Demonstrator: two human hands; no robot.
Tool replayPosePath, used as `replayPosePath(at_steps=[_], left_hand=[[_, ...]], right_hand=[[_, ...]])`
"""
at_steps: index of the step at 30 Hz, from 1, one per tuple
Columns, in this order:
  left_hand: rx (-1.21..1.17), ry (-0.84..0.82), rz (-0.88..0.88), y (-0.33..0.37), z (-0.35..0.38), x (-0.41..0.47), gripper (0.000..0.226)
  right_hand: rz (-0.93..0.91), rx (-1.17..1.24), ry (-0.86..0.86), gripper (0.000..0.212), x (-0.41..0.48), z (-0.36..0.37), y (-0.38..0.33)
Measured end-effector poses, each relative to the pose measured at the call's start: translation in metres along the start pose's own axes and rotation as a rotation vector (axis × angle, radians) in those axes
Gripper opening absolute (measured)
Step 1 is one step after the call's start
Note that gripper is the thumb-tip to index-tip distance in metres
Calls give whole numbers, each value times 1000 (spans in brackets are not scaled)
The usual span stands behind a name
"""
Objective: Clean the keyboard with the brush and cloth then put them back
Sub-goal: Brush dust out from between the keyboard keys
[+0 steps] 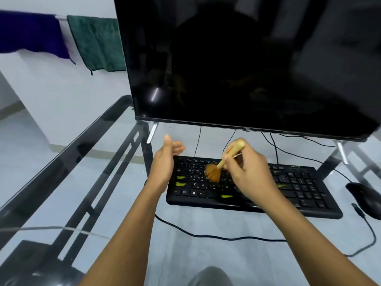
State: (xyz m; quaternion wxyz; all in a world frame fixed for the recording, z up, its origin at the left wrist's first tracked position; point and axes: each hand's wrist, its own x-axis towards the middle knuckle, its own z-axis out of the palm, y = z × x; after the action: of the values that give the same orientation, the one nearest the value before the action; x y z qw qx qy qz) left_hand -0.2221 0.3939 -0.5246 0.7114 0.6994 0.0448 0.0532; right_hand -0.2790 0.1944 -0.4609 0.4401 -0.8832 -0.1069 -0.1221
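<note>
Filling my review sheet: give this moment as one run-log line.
phase: brushing | right hand: grips brush, bristles on keyboard | left hand: open, by keyboard's left end

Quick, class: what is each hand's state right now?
Left hand: open, holds nothing.
Right hand: grips the brush.

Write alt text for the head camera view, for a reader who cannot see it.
A person's right hand holds a wooden-handled brown-bristled brush against the keys of a green-smeared black keyboard on a glass desk, in front of a dark monitor. The left hand is open at the keyboard's left end.
</note>
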Motion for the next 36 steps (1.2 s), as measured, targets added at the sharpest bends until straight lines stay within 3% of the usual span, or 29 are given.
replayPosePath(at_steps=[2,4,6,9,10,12,13,15,17,19,21,24,27,29,31,33,35,36], left_hand=[[-60,-10,-14,0,-1,2,69],[-93,-11,-18,0,-2,1,68],[-103,-17,-19,-1,-2,0,69],[-90,-26,-16,-2,-1,-2,71],[-86,-27,-14,-1,0,-3,72],[-82,-26,-10,0,0,-5,72],[-83,-30,-6,1,0,-6,70],[-79,-36,-1,0,0,-6,65],[-64,-32,-2,-1,0,-6,61],[-41,-28,-5,-1,-1,-6,62],[-31,-33,-8,1,0,-8,64],[-26,-40,-6,1,1,-7,63],[-27,-26,-8,0,1,-5,62],[-40,-28,-12,-2,1,-3,64],[-53,-32,-13,-5,0,-1,68],[-63,-32,-15,-6,0,1,71],[-59,-32,-9,-5,0,1,72],[-57,-33,-8,-6,0,1,72]], right_hand=[[31,119,88,4,3,-3,0],[129,261,-71,4,3,-1,-5],[124,117,-132,3,2,4,-2],[101,70,117,4,5,2,-5],[114,148,110,2,6,0,-6],[189,259,-60,3,5,1,-10],[175,172,-112,3,3,3,-11],[121,24,27,2,3,5,-9],[104,93,118,3,5,1,-8],[185,203,-45,5,7,1,-8],[190,85,-123,5,8,2,-6],[124,56,91,5,15,0,-2],[168,130,-38,3,21,5,0],[123,-29,29,4,26,8,0],[58,36,148,3,32,10,-3],[69,131,77,5,38,17,-6],[58,19,-21,5,44,25,-8],[41,-8,20,5,47,29,-10]])
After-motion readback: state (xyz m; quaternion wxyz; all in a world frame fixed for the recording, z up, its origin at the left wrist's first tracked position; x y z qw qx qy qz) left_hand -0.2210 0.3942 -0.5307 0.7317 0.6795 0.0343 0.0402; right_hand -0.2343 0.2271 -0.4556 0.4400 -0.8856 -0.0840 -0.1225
